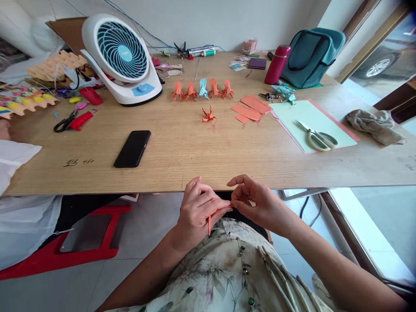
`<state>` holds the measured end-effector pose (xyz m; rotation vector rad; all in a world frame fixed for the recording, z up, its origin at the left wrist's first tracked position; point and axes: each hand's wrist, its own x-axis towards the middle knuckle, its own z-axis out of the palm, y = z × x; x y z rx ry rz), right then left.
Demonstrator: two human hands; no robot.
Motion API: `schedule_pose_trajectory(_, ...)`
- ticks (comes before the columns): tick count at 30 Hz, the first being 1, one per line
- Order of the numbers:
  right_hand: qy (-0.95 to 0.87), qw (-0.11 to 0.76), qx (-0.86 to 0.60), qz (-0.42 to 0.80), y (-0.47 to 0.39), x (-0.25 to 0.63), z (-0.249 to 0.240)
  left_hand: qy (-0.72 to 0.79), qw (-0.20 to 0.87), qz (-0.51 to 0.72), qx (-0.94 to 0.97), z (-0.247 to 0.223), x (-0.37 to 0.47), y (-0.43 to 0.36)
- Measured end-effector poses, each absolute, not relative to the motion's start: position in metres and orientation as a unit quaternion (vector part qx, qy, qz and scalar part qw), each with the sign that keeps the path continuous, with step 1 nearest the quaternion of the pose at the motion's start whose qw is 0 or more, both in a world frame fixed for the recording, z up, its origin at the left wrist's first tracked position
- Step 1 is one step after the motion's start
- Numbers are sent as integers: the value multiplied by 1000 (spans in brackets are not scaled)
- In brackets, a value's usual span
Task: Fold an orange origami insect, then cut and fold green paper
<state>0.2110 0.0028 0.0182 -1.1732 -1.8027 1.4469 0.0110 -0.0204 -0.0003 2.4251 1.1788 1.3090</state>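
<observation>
Just off the table's front edge, my left hand (pixel 199 210) is closed on a small folded orange paper (pixel 209 224), one strip of which sticks out below the fingers. My right hand (pixel 251 200) pinches the paper's other end between thumb and index finger; the fingertips of both hands nearly meet there. Most of the paper is hidden by the fingers. On the table beyond stand several folded orange figures (pixel 213 88) in a row with a light blue one (pixel 202 89) among them. A spiky orange folded piece (pixel 208 114) sits in front of that row.
A black phone (pixel 132 149), a white fan (pixel 121 56) and red-handled cutter (pixel 82 120) are at left. Orange paper strips (pixel 248 112), scissors (pixel 316 138) on pale green sheets (pixel 302 115), a pink bottle (pixel 277 65) and teal bag (pixel 312 56) are at right. Another person's white sleeve (pixel 16 160) shows at left.
</observation>
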Motion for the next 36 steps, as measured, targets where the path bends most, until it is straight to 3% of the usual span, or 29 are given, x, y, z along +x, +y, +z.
schedule_pose_trajectory(12, -756, 307, -482, 319, 51, 201, 45, 335, -94, 392, 851, 21, 13, 46)
schedule_pose_trajectory(20, -658, 334, -440, 512, 97, 206, 42, 344, -22, 451, 823, 20, 12, 86)
schedule_pose_trajectory(25, -649, 335, -438, 524, 124, 206, 44, 335, 3, 439, 834, 27, 11, 115)
schedule_pose_trajectory(36, -561, 319, -433, 630, 174, 200, 22, 339, -50, 428, 836, 9, 4, 150)
